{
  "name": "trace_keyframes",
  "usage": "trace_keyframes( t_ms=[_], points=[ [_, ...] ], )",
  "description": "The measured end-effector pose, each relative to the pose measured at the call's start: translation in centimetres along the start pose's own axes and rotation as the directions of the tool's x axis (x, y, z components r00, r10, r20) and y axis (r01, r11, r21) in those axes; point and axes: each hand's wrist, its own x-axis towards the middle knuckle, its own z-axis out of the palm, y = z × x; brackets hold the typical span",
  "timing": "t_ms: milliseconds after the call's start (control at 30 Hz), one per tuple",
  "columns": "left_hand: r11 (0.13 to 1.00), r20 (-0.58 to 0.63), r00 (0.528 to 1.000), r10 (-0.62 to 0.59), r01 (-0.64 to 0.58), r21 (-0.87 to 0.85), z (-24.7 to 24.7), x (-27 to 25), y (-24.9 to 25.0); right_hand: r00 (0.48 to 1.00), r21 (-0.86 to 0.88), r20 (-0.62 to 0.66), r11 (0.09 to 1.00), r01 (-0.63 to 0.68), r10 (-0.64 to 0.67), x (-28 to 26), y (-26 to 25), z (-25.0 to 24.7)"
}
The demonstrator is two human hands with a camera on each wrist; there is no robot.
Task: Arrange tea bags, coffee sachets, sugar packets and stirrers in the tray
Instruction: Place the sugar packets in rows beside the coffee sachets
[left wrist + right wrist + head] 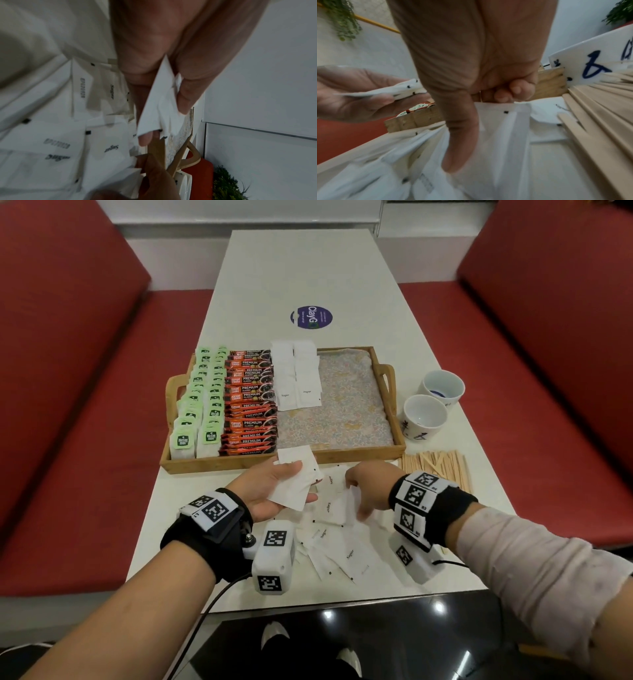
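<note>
A wooden tray point(239, 463) holds two rows of green tea bags point(202, 405), a row of red coffee sachets point(250, 402) and two rows of white sugar packets point(298, 374); its right half shows bare floral lining. My left hand point(260, 487), palm up in front of the tray, holds a small stack of sugar packets point(294, 484) point(157, 102) between thumb and fingers. Over the loose sugar pile point(339, 549), my right hand point(366, 487) has its fingers curled on the far edge of one sugar packet point(501, 128), thumb beside it. Wooden stirrers point(438, 467) lie to the right.
Two white cups point(424, 414) point(443, 386) stand right of the tray, beyond the stirrers. A round purple sticker point(311, 317) sits on the far tabletop. Red benches flank the narrow white table. The table's front edge is just behind my wrists.
</note>
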Motion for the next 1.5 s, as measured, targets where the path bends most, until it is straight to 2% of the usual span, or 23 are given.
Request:
trace_keyframes(
  t_ms=[300,500,633,800,967,1067,1300,1400,1500],
  points=[
    [1.000,-0.012,1.000,-0.009,0.009,-0.020,-1.1,0.5,0.5,0.981,0.171,-0.167,0.983,-0.066,0.095,0.3,1.2,-2.2],
    [0.999,0.008,1.000,0.017,-0.017,-0.039,-1.0,0.9,1.0,0.940,0.248,-0.286,0.962,-0.115,0.186,-0.7,2.7,-4.2],
    [0.998,0.032,0.999,0.018,-0.016,-0.056,-0.4,1.3,1.4,0.918,0.427,-0.347,0.904,-0.029,0.193,-1.1,2.4,-5.5],
    [0.998,0.139,0.990,0.016,-0.008,-0.057,1.3,1.5,1.9,0.941,0.617,-0.312,0.781,0.094,0.133,-1.0,-0.6,-6.2],
    [0.995,0.265,0.963,-0.052,0.074,-0.072,1.1,2.0,2.9,0.930,0.664,-0.326,0.742,0.095,0.172,0.3,-2.1,-6.0],
    [0.990,0.310,0.950,-0.034,0.074,-0.116,1.0,1.7,3.5,0.923,0.658,-0.337,0.748,0.090,0.185,0.9,-2.8,-5.8],
    [0.997,0.235,0.971,0.044,-0.029,-0.068,-0.1,2.1,4.2,0.889,0.636,-0.431,0.751,0.178,0.155,2.0,-4.7,-6.1],
    [0.993,0.234,0.968,0.091,-0.069,-0.101,-1.1,2.4,5.1,0.886,0.740,-0.423,0.637,0.216,0.191,2.6,-5.2,-6.3],
    [0.987,0.257,0.957,0.134,-0.106,-0.120,-2.1,2.5,5.9,0.870,0.772,-0.443,0.584,0.250,0.214,2.8,-5.8,-6.6]
  ],
)
